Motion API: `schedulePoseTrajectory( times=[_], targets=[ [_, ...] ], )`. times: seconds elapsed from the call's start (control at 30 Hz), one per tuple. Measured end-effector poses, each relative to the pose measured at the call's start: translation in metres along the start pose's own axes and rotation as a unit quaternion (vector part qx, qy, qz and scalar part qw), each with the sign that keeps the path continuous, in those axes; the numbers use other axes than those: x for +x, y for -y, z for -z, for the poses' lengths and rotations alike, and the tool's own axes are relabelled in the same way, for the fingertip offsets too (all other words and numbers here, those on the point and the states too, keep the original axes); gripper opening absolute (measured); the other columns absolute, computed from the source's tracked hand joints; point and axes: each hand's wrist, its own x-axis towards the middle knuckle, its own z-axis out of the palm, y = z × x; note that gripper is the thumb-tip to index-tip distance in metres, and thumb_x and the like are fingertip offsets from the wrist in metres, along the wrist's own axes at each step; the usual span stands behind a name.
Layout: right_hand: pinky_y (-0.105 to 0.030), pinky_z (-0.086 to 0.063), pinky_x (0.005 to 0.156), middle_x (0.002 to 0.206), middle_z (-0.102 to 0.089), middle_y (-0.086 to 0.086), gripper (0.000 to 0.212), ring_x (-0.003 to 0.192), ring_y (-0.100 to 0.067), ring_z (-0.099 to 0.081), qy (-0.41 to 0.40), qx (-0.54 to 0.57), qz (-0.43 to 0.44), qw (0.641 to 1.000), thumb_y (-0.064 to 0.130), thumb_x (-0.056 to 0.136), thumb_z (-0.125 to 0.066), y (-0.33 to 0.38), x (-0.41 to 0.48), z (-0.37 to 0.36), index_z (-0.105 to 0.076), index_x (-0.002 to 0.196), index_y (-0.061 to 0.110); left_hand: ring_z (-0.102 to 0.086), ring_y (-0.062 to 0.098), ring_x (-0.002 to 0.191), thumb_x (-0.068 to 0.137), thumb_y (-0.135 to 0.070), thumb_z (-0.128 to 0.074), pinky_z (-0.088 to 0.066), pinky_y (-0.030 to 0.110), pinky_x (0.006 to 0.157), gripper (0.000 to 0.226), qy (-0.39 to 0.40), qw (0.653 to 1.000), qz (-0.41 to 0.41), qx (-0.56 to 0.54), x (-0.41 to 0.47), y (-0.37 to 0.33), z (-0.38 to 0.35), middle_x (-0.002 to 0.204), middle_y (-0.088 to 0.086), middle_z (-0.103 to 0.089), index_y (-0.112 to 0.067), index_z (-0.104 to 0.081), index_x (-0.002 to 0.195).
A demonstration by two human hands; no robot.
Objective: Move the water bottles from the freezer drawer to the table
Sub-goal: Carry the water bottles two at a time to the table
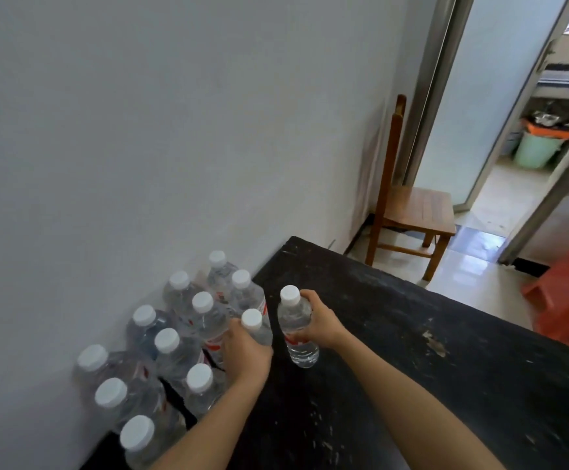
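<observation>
The black table runs along the wall, and a cluster of capped water bottles stands upright on its wall side. I hold two more, both upright. My left hand is clamped on one bottle at the cluster's edge, touching its neighbours. My right hand is wrapped around another bottle just right of that, over bare tabletop; I cannot tell if its base has landed. I judge each needs only a straight drop. The labels are red and white, their writing too blurred to read.
</observation>
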Motion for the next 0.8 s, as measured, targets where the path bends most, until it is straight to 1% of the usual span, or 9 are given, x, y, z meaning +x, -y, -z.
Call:
schedulePoseTrajectory(
  times=[0.1,0.2,0.3,0.37,0.43,0.5,0.57,0.67,0.8],
  targets=[
    [-0.047,-0.044,0.1,0.128,-0.049,-0.005,0.082,0.119,-0.023,-0.048,0.042,0.001,0.003,0.999,0.011,0.065,-0.079,0.008,0.017,-0.002,-0.032,0.13,0.029,-0.055,0.033,0.093,0.069,-0.022,-0.068,-0.047,0.04,0.078,0.037,0.01,0.999,-0.019,0.037,0.011,-0.005,0.011,0.099,0.014,-0.057,-0.004,-0.05,0.096],
    [-0.05,-0.043,0.101,0.126,-0.05,-0.006,0.08,0.119,-0.025,-0.049,0.074,0.01,-0.002,0.997,0.004,0.065,-0.077,0.011,0.026,-0.004,-0.033,0.128,0.028,-0.052,0.023,0.078,0.081,-0.012,-0.055,-0.037,0.03,0.063,0.008,0.054,0.984,-0.093,0.141,0.02,-0.015,0.035,0.081,0.004,-0.051,-0.011,-0.048,0.078],
    [-0.044,-0.042,0.101,0.125,-0.05,-0.006,0.077,0.119,-0.023,-0.048,0.097,0.016,0.006,0.995,-0.002,0.068,-0.073,0.013,0.03,-0.005,-0.034,0.129,0.023,-0.048,0.017,0.068,0.087,-0.012,-0.049,-0.034,0.026,0.056,0.03,0.081,0.946,-0.167,0.267,0.02,-0.019,0.054,0.064,-0.004,-0.042,-0.018,-0.034,0.062],
    [-0.044,-0.042,0.101,0.126,-0.049,-0.006,0.074,0.12,-0.023,-0.047,0.11,0.008,0.015,0.994,-0.004,0.071,-0.07,0.015,0.033,-0.007,-0.034,0.129,0.023,-0.045,0.015,0.062,0.085,-0.014,-0.051,-0.028,0.024,0.048,0.034,0.093,0.934,-0.19,0.289,0.016,-0.02,0.061,0.059,-0.004,-0.04,-0.018,-0.031,0.059],
    [-0.042,-0.043,0.1,0.125,-0.049,-0.005,0.072,0.12,-0.022,-0.047,0.118,0.01,0.017,0.993,-0.006,0.071,-0.069,0.016,0.035,-0.01,-0.036,0.128,0.023,-0.043,0.016,0.059,0.084,-0.016,-0.053,-0.023,0.024,0.045,0.036,0.1,0.927,-0.207,0.298,0.014,-0.018,0.064,0.057,-0.004,-0.038,-0.018,-0.029,0.057],
    [-0.038,-0.044,0.098,0.125,-0.049,-0.004,0.074,0.119,-0.021,-0.046,0.135,0.012,0.016,0.991,-0.008,0.07,-0.067,0.016,0.036,-0.013,-0.035,0.13,0.022,-0.045,0.018,0.063,0.084,-0.019,-0.055,-0.027,0.027,0.051,0.038,0.103,0.926,-0.212,0.294,0.013,-0.016,0.066,0.057,-0.005,-0.037,-0.019,-0.028,0.056],
    [-0.043,-0.041,0.102,0.129,-0.046,-0.004,0.079,0.122,-0.021,-0.042,0.166,0.01,0.01,0.986,-0.011,0.07,-0.065,0.018,0.037,-0.014,-0.033,0.133,0.024,-0.047,0.019,0.065,0.084,-0.019,-0.054,-0.03,0.028,0.056,0.038,0.103,0.925,-0.209,0.299,0.013,-0.014,0.067,0.057,-0.005,-0.037,-0.019,-0.028,0.056],
    [-0.053,-0.033,0.107,0.137,-0.04,-0.005,0.086,0.131,-0.026,-0.035,0.189,-0.002,0.001,0.982,-0.013,0.07,-0.062,0.02,0.038,-0.011,-0.027,0.138,0.026,-0.048,0.019,0.064,0.084,-0.019,-0.052,-0.031,0.028,0.056,0.032,0.1,0.923,-0.209,0.306,0.013,-0.013,0.068,0.057,-0.004,-0.039,-0.017,-0.034,0.058],
    [-0.053,-0.028,0.11,0.148,-0.029,-0.007,0.099,0.138,-0.027,-0.025,0.185,-0.026,-0.006,0.982,-0.011,0.071,-0.064,0.02,0.031,-0.009,-0.01,0.146,0.024,-0.046,0.017,0.069,0.087,-0.027,-0.055,-0.032,0.027,0.059,0.021,0.095,0.921,-0.216,0.31,0.007,-0.014,0.071,0.068,-0.003,-0.045,-0.015,-0.042,0.075]
  ],
)
